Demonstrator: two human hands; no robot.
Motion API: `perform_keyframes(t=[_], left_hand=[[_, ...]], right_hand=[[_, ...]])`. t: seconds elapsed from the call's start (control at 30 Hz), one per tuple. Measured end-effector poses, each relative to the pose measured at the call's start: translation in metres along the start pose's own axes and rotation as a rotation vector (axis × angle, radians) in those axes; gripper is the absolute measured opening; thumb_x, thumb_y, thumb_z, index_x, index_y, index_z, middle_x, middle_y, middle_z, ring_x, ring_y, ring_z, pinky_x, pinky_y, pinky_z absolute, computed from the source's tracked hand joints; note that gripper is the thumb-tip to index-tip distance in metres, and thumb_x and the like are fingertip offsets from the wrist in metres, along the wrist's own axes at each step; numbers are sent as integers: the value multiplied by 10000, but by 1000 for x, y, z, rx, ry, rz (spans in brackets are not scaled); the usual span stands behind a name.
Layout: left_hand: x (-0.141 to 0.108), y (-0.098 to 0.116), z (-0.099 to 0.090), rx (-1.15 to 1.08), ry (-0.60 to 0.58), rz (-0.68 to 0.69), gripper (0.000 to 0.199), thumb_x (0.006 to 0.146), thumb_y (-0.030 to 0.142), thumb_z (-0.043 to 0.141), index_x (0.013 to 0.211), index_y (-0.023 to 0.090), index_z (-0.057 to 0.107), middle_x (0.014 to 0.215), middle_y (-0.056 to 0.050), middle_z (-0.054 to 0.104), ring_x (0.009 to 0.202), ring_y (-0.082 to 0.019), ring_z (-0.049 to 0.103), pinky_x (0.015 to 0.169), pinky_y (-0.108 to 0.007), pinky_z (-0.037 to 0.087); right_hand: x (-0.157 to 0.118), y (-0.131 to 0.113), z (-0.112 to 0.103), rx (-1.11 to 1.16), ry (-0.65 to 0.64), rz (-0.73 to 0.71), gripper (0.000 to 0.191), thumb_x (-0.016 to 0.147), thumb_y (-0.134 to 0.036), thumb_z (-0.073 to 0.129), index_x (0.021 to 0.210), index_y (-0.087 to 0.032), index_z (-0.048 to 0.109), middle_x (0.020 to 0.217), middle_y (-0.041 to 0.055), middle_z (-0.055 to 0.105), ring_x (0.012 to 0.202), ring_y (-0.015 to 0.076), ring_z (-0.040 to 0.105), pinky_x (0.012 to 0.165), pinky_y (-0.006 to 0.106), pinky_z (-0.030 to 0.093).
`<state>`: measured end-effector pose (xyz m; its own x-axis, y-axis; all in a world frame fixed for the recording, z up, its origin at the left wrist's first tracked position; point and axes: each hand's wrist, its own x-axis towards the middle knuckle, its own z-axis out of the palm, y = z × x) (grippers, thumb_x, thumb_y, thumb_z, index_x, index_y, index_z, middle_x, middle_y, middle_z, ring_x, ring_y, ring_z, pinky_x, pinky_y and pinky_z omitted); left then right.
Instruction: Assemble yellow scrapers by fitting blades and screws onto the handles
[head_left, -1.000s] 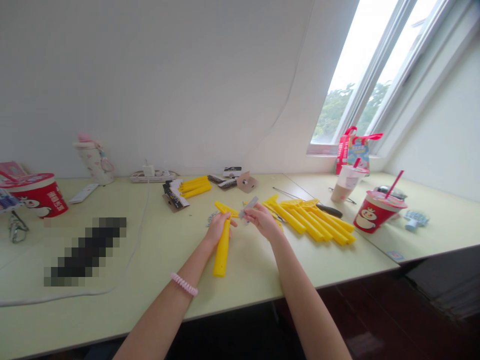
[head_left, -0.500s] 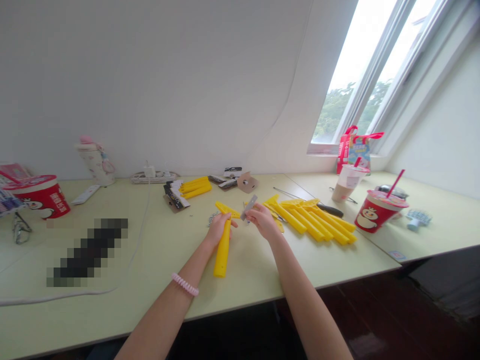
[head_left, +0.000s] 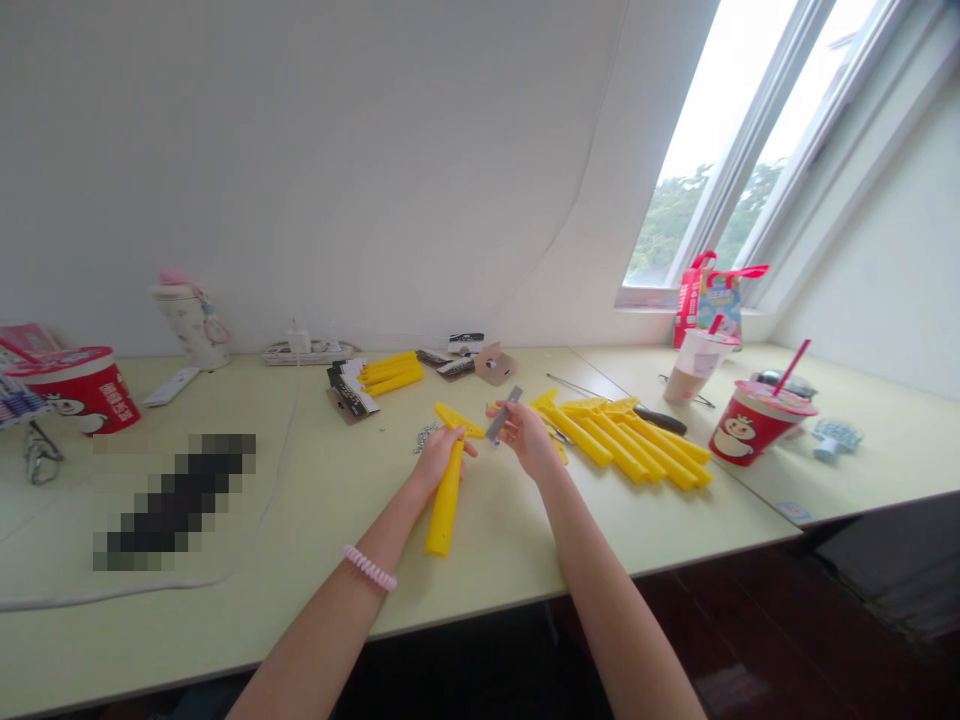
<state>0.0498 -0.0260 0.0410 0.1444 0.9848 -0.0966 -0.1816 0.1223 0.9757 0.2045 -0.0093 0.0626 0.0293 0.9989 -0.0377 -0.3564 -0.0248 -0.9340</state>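
Note:
My left hand is closed around a yellow plastic scraper handle, near its wide T-shaped head. In my right hand is a flat grey metal blade, pinched between the fingers and tilted beside the scraper head. The blade and the head are apart. A small pile of screws lies just behind my left hand. To the right of my right hand, several more yellow scraper handles lie side by side on the table.
Packaged yellow scrapers with black cards lie at the back, near opened card packaging. A black-handled screwdriver lies behind the handles. Red cups stand right and left. A power strip runs along the wall, its white cable crossing the table.
My right hand has shifted the blade slightly right and turned it, so more of its length shows. My left hand holds the scraper handle almost in the same place.

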Motion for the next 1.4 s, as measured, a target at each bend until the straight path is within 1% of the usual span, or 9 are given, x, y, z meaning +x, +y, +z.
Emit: perform_keyframes(t=[0.13,0.33,0.73,0.83,0.97,1.03,1.1,1.23,1.4], left_hand=[[0,0,0,5,10,-8,274,759,357,480,920,135,497,594,-12,622,288,-93,450,311,-216,299],[-1,0,1,-15,20,-22,260,762,343,486,916,134,500,589,-15,620,280,-88,446,303,-207,293],[-3,2,2,0,17,-27,220,769,339,482,881,149,485,593,-13,622,276,-80,437,296,-198,283],[-3,2,2,4,7,-24,235,768,347,490,890,147,493,596,-12,623,280,-79,438,299,-197,282],[-2,1,1,18,-13,-14,251,771,361,490,890,141,507,597,-16,628,289,-78,442,310,-201,291],[-2,1,1,24,-30,-18,250,774,360,487,892,141,503,597,-17,632,293,-79,444,314,-203,291],[-3,2,1,24,-54,-32,257,773,367,491,900,144,498,604,-15,635,298,-78,444,317,-203,288],[-8,3,2,44,-146,-32,277,772,385,499,915,147,500,653,-23,646,319,-74,457,331,-201,304],[-9,0,2,86,-222,1,260,774,359,492,913,138,508,715,-38,638,325,-73,472,328,-205,327]], right_hand=[[0,0,1,63,38,9,213,754,-287,485,811,-139,627,757,91,692,646,139,618,547,220,462],[-4,-3,4,55,93,-63,159,682,-174,516,733,-111,653,685,69,681,570,109,608,520,181,489],[-6,-6,5,46,149,-81,140,626,-134,491,648,-109,626,629,77,681,555,137,624,490,196,506],[-6,-6,4,74,137,-85,165,641,-153,496,716,-106,634,679,84,691,577,133,620,503,197,494],[-2,-3,-1,134,56,-100,315,681,-229,528,977,-164,613,872,66,701,666,127,610,507,196,457],[0,-2,-3,132,34,-120,373,691,-272,536,1053,-192,582,923,55,691,715,129,599,504,193,428],[1,-2,-3,102,48,-166,415,700,-307,528,1098,-196,561,891,50,687,705,127,579,482,191,388],[-1,-4,-1,57,74,-237,490,696,-355,541,1166,-216,537,733,-1,625,574,95,489,441,191,322],[-7,-3,4,-74,-45,-286,485,648,-344,629,1117,-232,586,701,-31,528,562,80,444,520,206,372]])
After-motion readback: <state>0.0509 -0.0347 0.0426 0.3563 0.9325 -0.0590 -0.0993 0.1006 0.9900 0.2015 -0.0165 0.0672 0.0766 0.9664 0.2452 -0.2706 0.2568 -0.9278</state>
